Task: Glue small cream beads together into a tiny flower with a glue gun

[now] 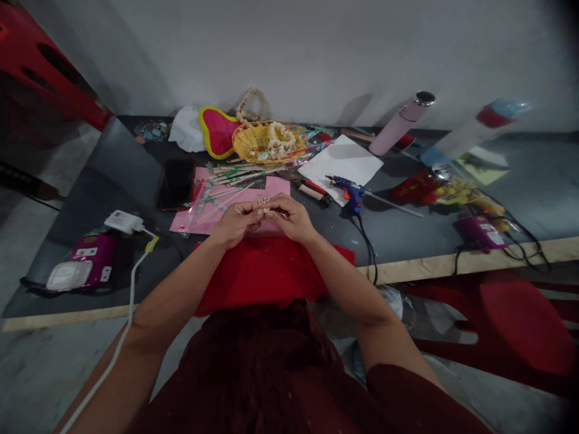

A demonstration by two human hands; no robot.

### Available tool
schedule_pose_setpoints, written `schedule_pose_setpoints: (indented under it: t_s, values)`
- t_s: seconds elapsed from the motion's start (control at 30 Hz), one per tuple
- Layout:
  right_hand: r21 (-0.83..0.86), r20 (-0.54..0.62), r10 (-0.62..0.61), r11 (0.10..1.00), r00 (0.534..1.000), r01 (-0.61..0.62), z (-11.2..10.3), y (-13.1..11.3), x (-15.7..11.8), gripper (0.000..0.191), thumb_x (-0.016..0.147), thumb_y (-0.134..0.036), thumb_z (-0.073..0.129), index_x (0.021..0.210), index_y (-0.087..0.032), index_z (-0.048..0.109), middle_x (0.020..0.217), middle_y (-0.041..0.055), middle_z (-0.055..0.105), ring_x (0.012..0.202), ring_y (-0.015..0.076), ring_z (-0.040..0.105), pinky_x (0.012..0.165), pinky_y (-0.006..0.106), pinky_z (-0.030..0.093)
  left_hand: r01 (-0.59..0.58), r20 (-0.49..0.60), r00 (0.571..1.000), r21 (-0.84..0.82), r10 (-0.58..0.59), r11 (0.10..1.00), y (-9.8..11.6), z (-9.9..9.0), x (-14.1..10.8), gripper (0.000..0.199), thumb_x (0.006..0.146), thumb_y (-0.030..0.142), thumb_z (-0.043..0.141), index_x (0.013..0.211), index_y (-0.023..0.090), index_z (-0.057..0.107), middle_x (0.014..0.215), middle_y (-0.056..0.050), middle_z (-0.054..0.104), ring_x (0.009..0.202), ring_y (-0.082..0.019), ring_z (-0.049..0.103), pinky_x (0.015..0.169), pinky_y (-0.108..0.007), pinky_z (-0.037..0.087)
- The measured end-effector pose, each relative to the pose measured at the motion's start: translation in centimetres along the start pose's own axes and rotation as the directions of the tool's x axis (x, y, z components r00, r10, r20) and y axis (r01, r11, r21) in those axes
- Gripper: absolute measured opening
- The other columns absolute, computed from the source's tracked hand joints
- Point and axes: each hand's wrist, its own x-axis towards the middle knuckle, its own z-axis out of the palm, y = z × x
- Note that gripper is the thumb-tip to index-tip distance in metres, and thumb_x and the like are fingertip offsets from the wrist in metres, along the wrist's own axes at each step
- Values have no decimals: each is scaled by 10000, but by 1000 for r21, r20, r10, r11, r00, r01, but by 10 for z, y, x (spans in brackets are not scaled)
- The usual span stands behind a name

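My left hand (238, 223) and my right hand (290, 217) meet over the front edge of the pink paper (203, 224). Between their pinched fingertips is a small cream beaded piece (263, 202), held by both hands and partly covered by the fingers. Just behind them lie thin sticks with green and white wrapping (233, 175). Farther back, a yellow woven basket (249, 143) holds a cream beaded strand (281, 140). A blue glue gun (349, 190) rests at the right, near a red and black tool (315, 190).
Left are a dark phone (176, 185), a white charger (123, 222) with cable and a purple power block (93, 259). Right stand a pink flask (400, 125) and a clear bottle (474, 132), with a red can (420, 184). Red cloth (266, 271) hangs at the front edge.
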Motion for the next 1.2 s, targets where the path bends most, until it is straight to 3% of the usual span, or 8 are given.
schedule_pose_setpoints:
  t_s: [0.27,0.47,0.67,0.97,1.2]
  values:
    - [-65,-5,6,998,1000,-6,0,-2,1,221,859,-370,556,985,-212,646,895,55,640,865,145,581,774,305,495,22,49,999,-125,-16,992,-2,-1,1,248,683,353,727,687,121,640,542,21,479,502,-58,444,484,-190,336]
    - [-122,-36,33,992,999,-37,0,-1,-1,265,827,-366,603,1035,-202,614,829,35,614,760,122,573,691,269,496,17,14,1000,-104,-16,994,-1,-2,2,243,659,335,746,745,124,661,565,11,520,497,-63,460,473,-191,343]
    - [-167,-65,-92,983,994,80,1,0,0,134,837,-293,597,926,-208,650,839,43,662,809,136,609,754,298,510,26,-16,1000,-69,-27,997,-4,-4,3,272,628,346,761,745,114,677,576,3,547,485,-60,454,466,-193,336]
    - [-176,-49,-96,981,994,86,5,3,-3,129,851,-236,571,947,-215,654,866,43,671,830,132,626,764,283,524,3,-50,999,21,-2,1000,-4,-5,3,277,632,372,750,685,116,659,525,7,541,448,-58,443,445,-195,296]
    - [-189,-20,-55,981,998,50,3,1,0,163,890,-222,500,997,-207,622,873,49,643,861,135,600,793,293,499,28,-12,999,-75,-29,997,-4,-4,3,254,659,359,738,718,121,672,524,20,493,474,-59,448,473,-197,334]
